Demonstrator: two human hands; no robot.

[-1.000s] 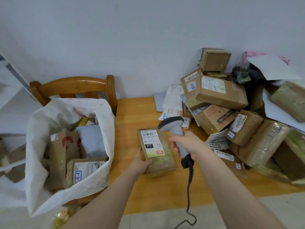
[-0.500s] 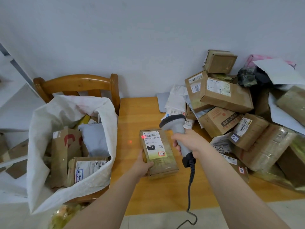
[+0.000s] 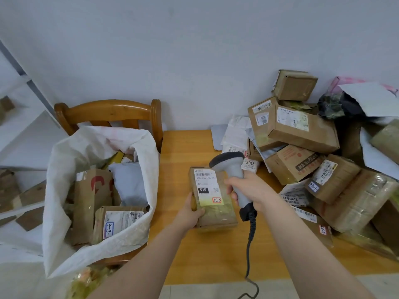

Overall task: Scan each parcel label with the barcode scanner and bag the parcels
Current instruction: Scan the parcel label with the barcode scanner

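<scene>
A small brown taped parcel (image 3: pixel 216 209) with a white label marked 010 lies on the wooden table (image 3: pixel 185 152). My left hand (image 3: pixel 191 212) grips its near left corner. My right hand (image 3: pixel 251 189) holds the grey barcode scanner (image 3: pixel 232 169) by its handle, the head pointing left over the label's top edge. The scanner's black cable (image 3: pixel 250 244) hangs off the table's front edge. A white woven bag (image 3: pixel 138 231) stands open on a chair at the left, with several parcels inside.
A heap of brown boxes and mailers (image 3: pixel 306 134) covers the table's right side up to the wall. The wooden chair back (image 3: pixel 108 111) rises behind the bag. White shelving (image 3: pixel 19 126) with cardboard pieces stands at the far left.
The red scan dot seen half a second ago on the label's left edge is gone. My left hand has tilted the parcel slightly up; the scanner stays over the label.
</scene>
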